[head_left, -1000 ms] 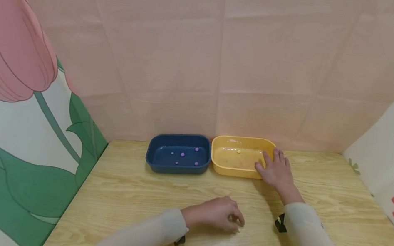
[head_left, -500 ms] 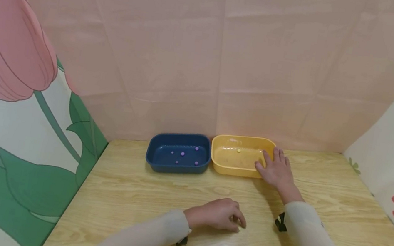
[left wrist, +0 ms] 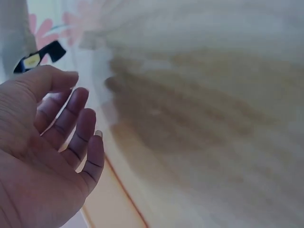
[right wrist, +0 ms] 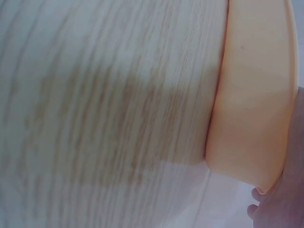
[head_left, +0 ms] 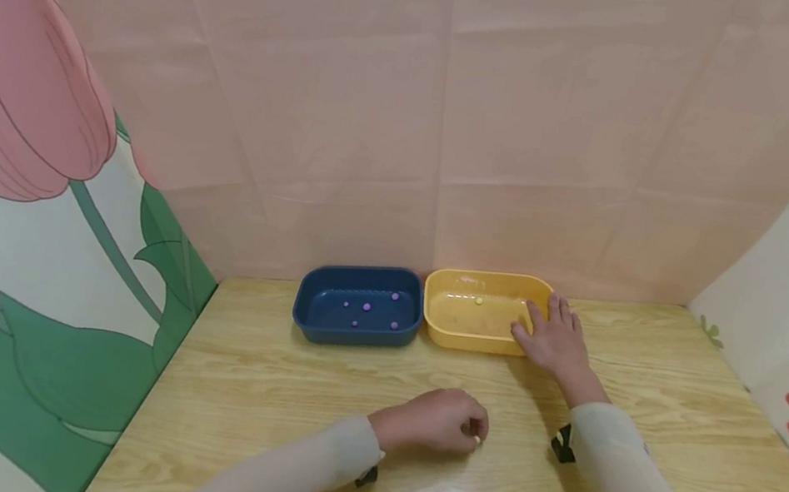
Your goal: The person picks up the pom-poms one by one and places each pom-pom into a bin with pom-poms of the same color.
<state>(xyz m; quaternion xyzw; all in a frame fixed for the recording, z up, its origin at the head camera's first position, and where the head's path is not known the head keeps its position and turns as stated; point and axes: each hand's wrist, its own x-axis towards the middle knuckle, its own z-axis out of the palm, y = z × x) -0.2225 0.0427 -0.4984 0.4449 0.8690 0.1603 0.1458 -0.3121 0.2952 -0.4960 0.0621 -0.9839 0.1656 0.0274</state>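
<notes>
My left hand (head_left: 441,421) is over the table in front of the trays, pinching a small pale yellow bead (head_left: 477,439) between thumb and forefinger. In the left wrist view the other fingers (left wrist: 85,126) curl loosely, and the bead is hidden behind the thumb. My right hand (head_left: 553,344) rests on the right end of the yellow tray (head_left: 479,344), fingers spread across its rim. The right wrist view shows fingertips (right wrist: 251,210) by the tray's corner. One small yellow bead (head_left: 479,301) lies in that tray.
A dark blue tray (head_left: 355,337) stands against the left side of the yellow one, with several purple beads (head_left: 366,307) in it. Both trays sit at the back of the wooden table (head_left: 245,393), before a pink sheet (head_left: 354,106). Flower-patterned panels flank the table.
My left hand has closed thumb and forefinger on the bead, which was near its fingertips on the table, and has risen slightly. The right hand stays at the yellow tray.
</notes>
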